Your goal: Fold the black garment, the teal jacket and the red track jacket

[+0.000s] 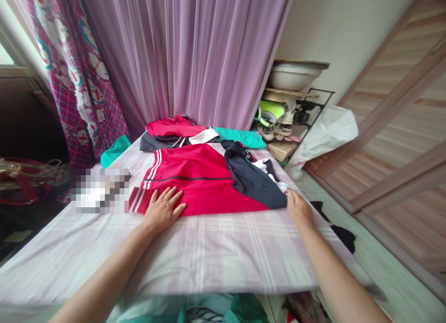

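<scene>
A red, navy and white zip jacket [198, 174] lies spread sideways across the cloth-covered table. Its white-striped hem points left, and a dark zip line runs across its red body. My left hand [164, 207] rests flat near the hem, fingers spread on the red cloth. At the jacket's right end, my right hand [298, 207] is closed, fingers pinching the edge by the navy and white shoulder part. The fingertips of that hand are partly hidden.
Behind the jacket lie a red and navy garment pile [174, 128] and a folded teal cloth [240, 137]. Another teal cloth [114, 151] is at the left edge, near a blurred-out object [101, 190]. A shoe rack [278, 128] and white bag [327, 132] stand right, beside a wooden wardrobe [393, 128].
</scene>
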`<state>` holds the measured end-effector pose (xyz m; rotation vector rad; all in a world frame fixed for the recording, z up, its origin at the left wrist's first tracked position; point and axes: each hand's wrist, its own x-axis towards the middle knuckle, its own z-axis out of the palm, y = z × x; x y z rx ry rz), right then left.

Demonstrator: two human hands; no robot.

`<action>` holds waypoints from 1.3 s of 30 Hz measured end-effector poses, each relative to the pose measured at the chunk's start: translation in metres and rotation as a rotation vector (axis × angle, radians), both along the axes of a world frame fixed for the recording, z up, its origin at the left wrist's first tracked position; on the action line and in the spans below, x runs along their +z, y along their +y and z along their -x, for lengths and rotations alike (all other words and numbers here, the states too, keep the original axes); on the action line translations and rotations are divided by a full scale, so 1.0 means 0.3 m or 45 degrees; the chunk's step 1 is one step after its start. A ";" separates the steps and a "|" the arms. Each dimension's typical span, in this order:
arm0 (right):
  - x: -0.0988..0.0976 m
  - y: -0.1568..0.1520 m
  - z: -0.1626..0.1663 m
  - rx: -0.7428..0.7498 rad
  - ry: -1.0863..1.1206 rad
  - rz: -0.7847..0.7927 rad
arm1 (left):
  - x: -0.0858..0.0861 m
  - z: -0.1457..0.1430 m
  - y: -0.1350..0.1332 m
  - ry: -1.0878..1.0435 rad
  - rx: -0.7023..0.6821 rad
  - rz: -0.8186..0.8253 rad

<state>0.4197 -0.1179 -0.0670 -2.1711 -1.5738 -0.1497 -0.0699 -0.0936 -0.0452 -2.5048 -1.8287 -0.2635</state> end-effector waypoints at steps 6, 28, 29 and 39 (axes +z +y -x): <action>0.107 0.031 -0.028 0.049 0.332 0.221 | -0.013 0.007 0.000 -0.018 -0.016 -0.049; 0.040 0.000 -0.006 -0.414 0.236 -0.167 | -0.009 0.006 0.000 -0.008 -0.019 -0.076; 0.055 -0.001 0.011 -0.423 0.204 -0.202 | -0.010 0.006 0.000 -0.010 -0.018 -0.079; 0.038 0.047 0.213 0.488 -0.296 0.191 | -0.009 0.006 0.000 0.000 -0.026 -0.053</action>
